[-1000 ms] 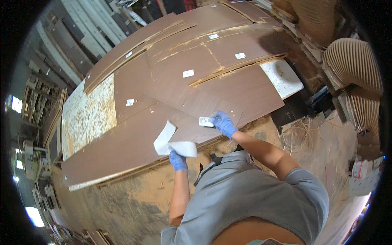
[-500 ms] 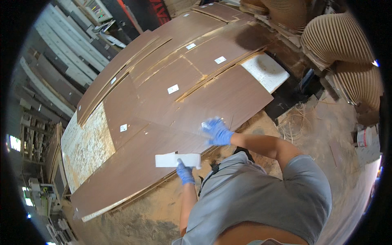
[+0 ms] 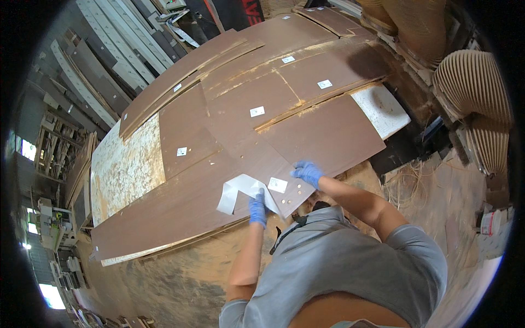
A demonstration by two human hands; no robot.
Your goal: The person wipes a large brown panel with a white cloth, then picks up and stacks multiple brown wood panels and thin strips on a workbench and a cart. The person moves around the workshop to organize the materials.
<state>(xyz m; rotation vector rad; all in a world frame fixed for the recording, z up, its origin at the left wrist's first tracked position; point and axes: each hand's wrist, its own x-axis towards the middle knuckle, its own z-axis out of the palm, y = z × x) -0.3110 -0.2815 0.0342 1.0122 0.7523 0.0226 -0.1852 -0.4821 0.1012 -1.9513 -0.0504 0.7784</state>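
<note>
Paper strip (image 3: 244, 182) bends either side of the left hand (image 3: 257, 210) pinching it, the right hand (image 3: 308, 173) apart, grip unclear.

Brown panels (image 3: 180, 213) blanket a white bed (image 3: 380, 106), one long piece lying along the near edge.
Sawdust (image 3: 136, 164) speckles the bed's bare left end; another bare patch shows near its right end.

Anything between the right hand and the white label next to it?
Nothing visible: just bare brown panel shows between the right hand and the white label. The white strip in the left hand is on the label's other side.
</note>
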